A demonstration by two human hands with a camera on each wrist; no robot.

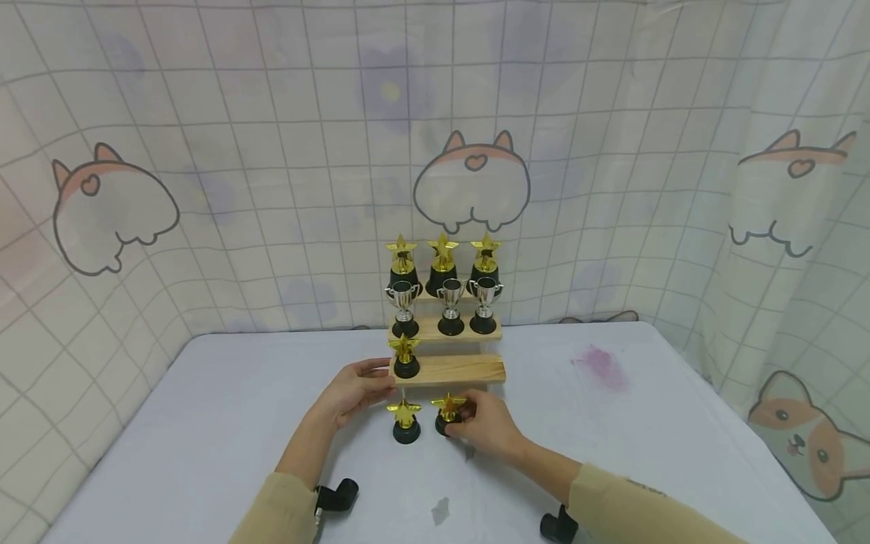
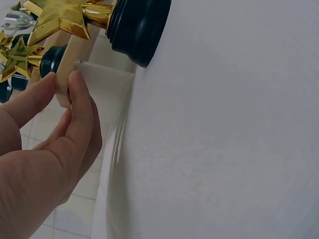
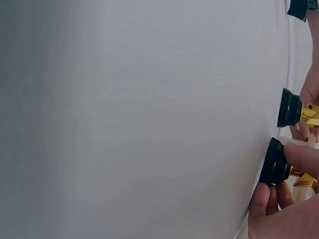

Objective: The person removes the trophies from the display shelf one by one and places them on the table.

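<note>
My left hand (image 1: 356, 389) pinches the left end of the lowest wooden tier (image 1: 458, 370) of a stepped display stand, its thumb and fingers on either side of the board (image 2: 75, 57). One gold star trophy (image 1: 405, 359) stands on that tier's left end. In front of the stand, my right hand (image 1: 485, 423) grips a second star trophy (image 1: 446, 412) by its black base (image 3: 274, 162), low at the white tabletop. To its left another star trophy (image 1: 405, 423) stands upright on the table, close to the left hand in the left wrist view.
Three silver cup trophies (image 1: 451, 306) line the middle tier (image 1: 435, 329). Behind them, three star trophies (image 1: 443, 264) stand on the top tier. A grid-patterned curtain (image 1: 272, 189) hangs behind the white table (image 1: 224, 423).
</note>
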